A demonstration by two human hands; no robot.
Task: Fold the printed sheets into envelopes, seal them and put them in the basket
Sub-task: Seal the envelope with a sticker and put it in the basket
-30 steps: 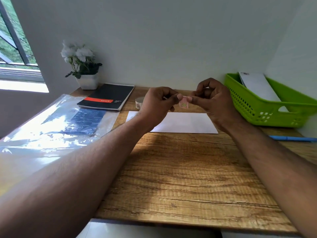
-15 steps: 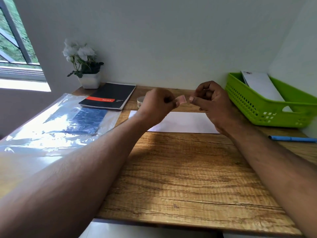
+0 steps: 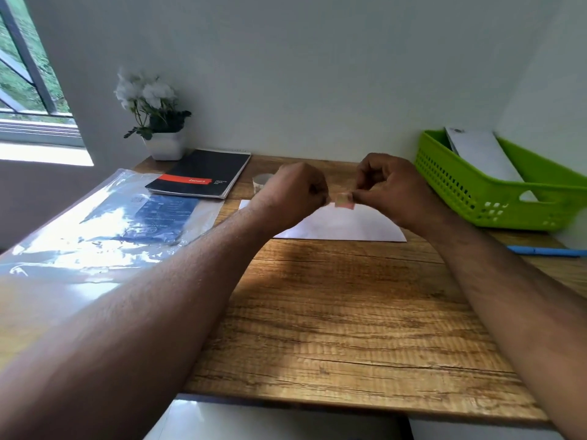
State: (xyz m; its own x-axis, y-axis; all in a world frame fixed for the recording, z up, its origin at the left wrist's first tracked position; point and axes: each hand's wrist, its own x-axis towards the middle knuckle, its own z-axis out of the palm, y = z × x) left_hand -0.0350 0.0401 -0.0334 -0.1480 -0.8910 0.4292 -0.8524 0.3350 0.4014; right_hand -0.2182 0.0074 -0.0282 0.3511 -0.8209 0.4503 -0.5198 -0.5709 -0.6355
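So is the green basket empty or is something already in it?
Not empty. A white envelope leans inside the basket, its top end sticking above the rim.

A wooden table (image 3: 333, 312) with a strong grain carries a white envelope (image 3: 346, 228) lying flat near its middle. Left of the envelope lies a clear plastic sleeve (image 3: 104, 236), and behind-left a black notebook (image 3: 203, 177) and a white flower pot (image 3: 165, 146). Just behind it stands a tape roll (image 3: 261, 181). Right of the envelope sit a green basket (image 3: 495, 198) and a blue pen (image 3: 543, 251)
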